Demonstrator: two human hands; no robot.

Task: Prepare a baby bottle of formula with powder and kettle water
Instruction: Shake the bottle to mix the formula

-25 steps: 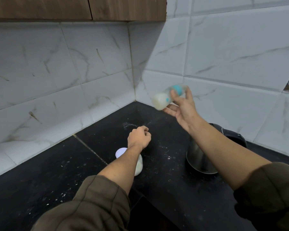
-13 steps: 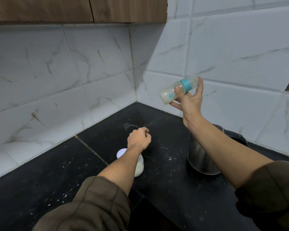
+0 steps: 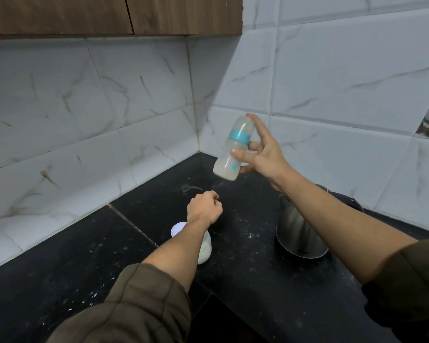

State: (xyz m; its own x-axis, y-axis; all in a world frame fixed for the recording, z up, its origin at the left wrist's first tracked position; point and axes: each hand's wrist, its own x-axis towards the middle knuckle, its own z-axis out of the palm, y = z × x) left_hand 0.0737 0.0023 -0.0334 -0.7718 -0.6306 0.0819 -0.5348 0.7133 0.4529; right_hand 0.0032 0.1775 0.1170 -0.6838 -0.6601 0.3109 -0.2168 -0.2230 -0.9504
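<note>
- No brand or readable writing shows; the baby bottle (image 3: 235, 148) bears only a teal collar and a small teal dot low on its side.
- The right hand (image 3: 263, 154) holds the baby bottle in the air above the counter (image 3: 245, 280), thumb across its body, a fingertip on its cap; it is tilted, cloudy liquid inside, motion-blurred.
- The left hand (image 3: 204, 210) is closed in a fist over the counter; whether it holds anything cannot be told.
- Below that fist, a white container (image 3: 203, 246) stands on the counter, largely hidden by the forearm.
- Right of the fist, the steel kettle (image 3: 299, 237) is partly covered by the right arm.
</note>
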